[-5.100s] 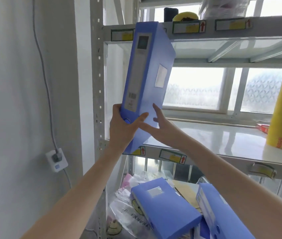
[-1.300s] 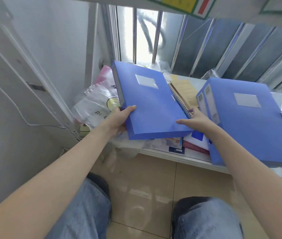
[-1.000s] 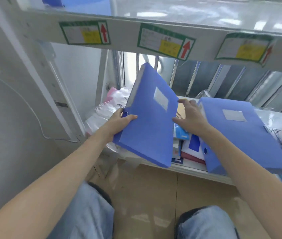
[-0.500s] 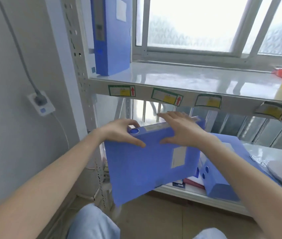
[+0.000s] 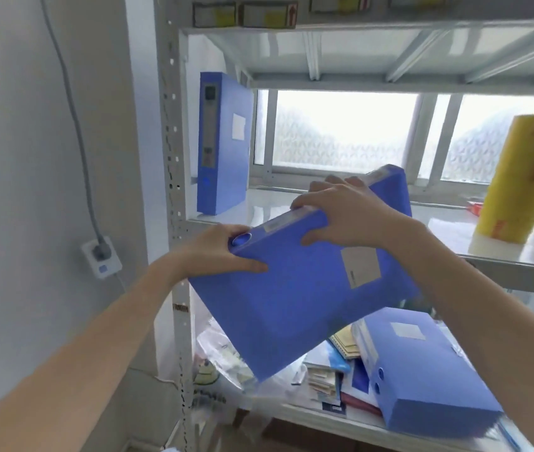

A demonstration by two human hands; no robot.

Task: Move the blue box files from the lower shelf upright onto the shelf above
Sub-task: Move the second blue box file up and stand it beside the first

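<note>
I hold a blue box file [image 5: 298, 295] in the air in front of the shelving, tilted, its spine uppermost. My left hand [image 5: 216, 252] grips the spine's lower left end by the finger hole. My right hand [image 5: 347, 216] clasps the spine higher up. One blue box file [image 5: 223, 145] stands upright at the far left of the upper shelf [image 5: 291, 203]. Another blue box file [image 5: 419, 363] lies flat on the lower shelf [image 5: 340, 422], on top of papers.
A tall yellow roll [image 5: 520, 181] stands at the right of the upper shelf. Notebooks, papers and plastic bags [image 5: 223, 360] clutter the lower shelf. The perforated shelf post [image 5: 174, 158] runs down the left, with a wall socket and cable [image 5: 101, 256] beside it.
Both hands have lifted the held file up from the lower shelf's level to the upper shelf's front edge, and my view has risen with it.
</note>
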